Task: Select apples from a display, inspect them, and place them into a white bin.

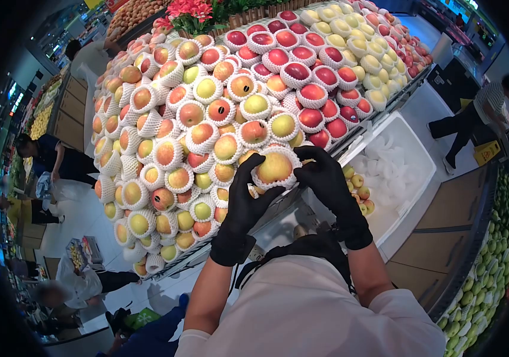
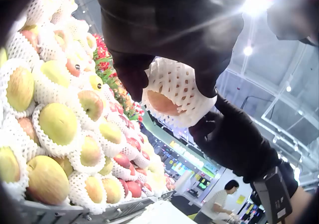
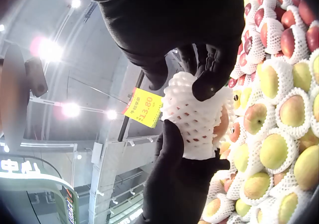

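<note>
A broad, sloping heap of red, yellow and pink apples (image 1: 171, 156), mostly in white foam nets, fills the upper middle of the head view. Right of centre stands a white rectangular foam box (image 1: 395, 229), with crumpled translucent white netting (image 1: 388, 163) inside and loose yellow-red apples (image 1: 360, 191) at its left side. Long green rounded fruit (image 1: 475, 285) is banked along the lower right edge. At the upper right a person in a grey striped top and dark trousers (image 1: 483, 113) leans over. Red flowers with green leaves (image 1: 190, 11) sit at the top, left of centre.

Near the middle of the frame, the left hand (image 1: 247, 199), gloved in black, is clamped round the near apple, thumb and fingers on either side. The black-gloved right hand (image 1: 327, 180), to its right, pinches the net's edge, fingertips curled against it. Between them, just right of centre, is that yellow apple with a reddish blush (image 1: 275, 166), encircled by a white mesh foam net (image 2: 192, 97).
</note>
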Available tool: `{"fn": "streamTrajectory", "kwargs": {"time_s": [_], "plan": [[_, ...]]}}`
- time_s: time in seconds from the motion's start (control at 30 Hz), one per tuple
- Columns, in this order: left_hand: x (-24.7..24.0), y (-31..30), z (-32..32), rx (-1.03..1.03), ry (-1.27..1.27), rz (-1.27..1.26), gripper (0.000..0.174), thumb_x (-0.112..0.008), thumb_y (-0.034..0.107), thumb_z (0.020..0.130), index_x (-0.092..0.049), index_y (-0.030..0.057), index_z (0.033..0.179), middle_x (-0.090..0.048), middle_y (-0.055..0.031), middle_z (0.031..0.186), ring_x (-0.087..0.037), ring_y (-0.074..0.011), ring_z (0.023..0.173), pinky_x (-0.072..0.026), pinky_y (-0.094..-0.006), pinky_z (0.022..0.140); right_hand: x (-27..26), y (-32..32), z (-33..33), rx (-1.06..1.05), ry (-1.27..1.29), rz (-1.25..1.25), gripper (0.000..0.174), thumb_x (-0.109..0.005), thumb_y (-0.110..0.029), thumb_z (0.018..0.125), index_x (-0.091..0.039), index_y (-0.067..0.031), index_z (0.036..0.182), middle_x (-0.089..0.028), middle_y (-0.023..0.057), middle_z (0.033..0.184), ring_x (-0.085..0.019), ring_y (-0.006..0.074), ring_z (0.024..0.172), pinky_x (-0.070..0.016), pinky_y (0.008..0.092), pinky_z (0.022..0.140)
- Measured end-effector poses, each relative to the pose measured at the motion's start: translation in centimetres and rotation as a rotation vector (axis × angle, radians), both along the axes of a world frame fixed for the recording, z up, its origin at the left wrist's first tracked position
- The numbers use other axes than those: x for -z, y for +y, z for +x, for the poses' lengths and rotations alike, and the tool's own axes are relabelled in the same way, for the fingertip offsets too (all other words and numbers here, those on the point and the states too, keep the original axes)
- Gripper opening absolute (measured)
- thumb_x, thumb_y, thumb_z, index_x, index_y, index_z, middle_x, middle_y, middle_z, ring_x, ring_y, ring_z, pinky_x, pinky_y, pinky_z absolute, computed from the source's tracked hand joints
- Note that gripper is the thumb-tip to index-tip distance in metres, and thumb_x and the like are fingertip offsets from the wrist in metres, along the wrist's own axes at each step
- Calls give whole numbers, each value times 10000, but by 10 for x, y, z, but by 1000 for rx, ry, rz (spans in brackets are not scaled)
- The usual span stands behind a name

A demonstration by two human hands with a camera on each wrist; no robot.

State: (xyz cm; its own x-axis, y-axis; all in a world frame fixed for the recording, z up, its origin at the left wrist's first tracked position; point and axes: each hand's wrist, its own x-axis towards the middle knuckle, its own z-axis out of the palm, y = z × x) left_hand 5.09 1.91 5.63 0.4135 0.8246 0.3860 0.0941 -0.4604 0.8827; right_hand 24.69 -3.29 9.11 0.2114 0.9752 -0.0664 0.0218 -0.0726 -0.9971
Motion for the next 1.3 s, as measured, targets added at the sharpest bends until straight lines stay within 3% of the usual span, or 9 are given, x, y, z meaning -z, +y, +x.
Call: {"fn": "streamTrajectory", "kwargs": {"time_s": [0.13, 0.3, 0.4, 0.6, 0.83, 0.93, 1.03, 1.13, 1.3], "plan": [[-3, 1, -4, 56, -122, -327, 513, -702, 63, 868, -477, 21, 1327, -502, -117, 1372, -504, -222, 1241, -468, -340, 984, 3, 1, 1, -134, -213, 155, 501, -778, -127, 795, -552, -42, 1235, -604, 97, 1116, -627, 135, 904, -540, 288, 751], [-4, -2, -1, 156, -315, -626, 430, -647, 54, 912, -497, 19, 1313, -589, -108, 1228, -625, -148, 979, -560, -276, 668, 26, 8, -2, -50, -70, 66, 512, -742, -247, 855, -514, -33, 1260, -592, 123, 1139, -623, 170, 918, -520, 310, 782], [-2, 2, -4, 236, -195, -660, 431, -647, 62, 914, -493, 11, 1314, -593, -108, 1224, -613, -150, 1018, -552, -280, 736, 35, 13, 2, -38, -74, 36, 505, -699, -319, 893, -506, -31, 1260, -608, 124, 1095, -623, 182, 920, -515, 328, 802], [1, 2, 2, 41, -148, -557, 438, -668, 106, 915, -487, 18, 1304, -597, -82, 1159, -574, -127, 1025, -503, -266, 838, 33, 10, -7, 17, 7, -52, 484, -669, -368, 919, -525, -29, 1234, -626, 122, 1052, -619, 187, 935, -512, 318, 800], [12, 5, -2, -30, -143, -611, 232, -675, 183, 925, -583, 22, 1065, -597, -33, 946, -569, -86, 799, -493, -242, 624, 40, 9, -8, -32, 129, -61, 466, -687, -336, 907, -540, -14, 1209, -617, 106, 1074, -601, 160, 959, -500, 302, 798], [13, 5, -5, -44, -118, -608, 202, -652, 213, 944, -600, 28, 1007, -599, -19, 896, -558, -74, 748, -478, -236, 607, 50, 13, -4, -91, 82, -13, 462, -701, -305, 893, -542, 5, 1196, -605, 78, 1076, -577, 131, 980, -493, 286, 805], [10, 4, -8, -55, -94, -637, 200, -588, 246, 983, -601, 46, 994, -583, 22, 921, -567, -59, 833, -507, -253, 720, 52, 8, -5, -122, 196, -99, 483, -707, -297, 884, -532, 12, 1210, -590, 62, 1101, -559, 132, 1008, -480, 292, 851], [11, 1, -4, -104, -203, -660, 196, -595, 227, 981, -593, 30, 974, -588, -1, 881, -536, -68, 735, -472, -250, 614, 54, 6, -7, -145, 203, -91, 530, -708, -309, 882, -509, 15, 1251, -570, 76, 1155, -556, 140, 1024, -475, 305, 879], [26, 5, -4, -68, -173, -668, 225, -655, 179, 927, -553, 13, 1041, -586, -38, 976, -568, -115, 886, -493, -262, 714, 68, 9, 0, -97, 5, 4, 567, -715, -300, 868, -495, 18, 1282, -565, 105, 1190, -557, 174, 1089, -473, 315, 907]]}}
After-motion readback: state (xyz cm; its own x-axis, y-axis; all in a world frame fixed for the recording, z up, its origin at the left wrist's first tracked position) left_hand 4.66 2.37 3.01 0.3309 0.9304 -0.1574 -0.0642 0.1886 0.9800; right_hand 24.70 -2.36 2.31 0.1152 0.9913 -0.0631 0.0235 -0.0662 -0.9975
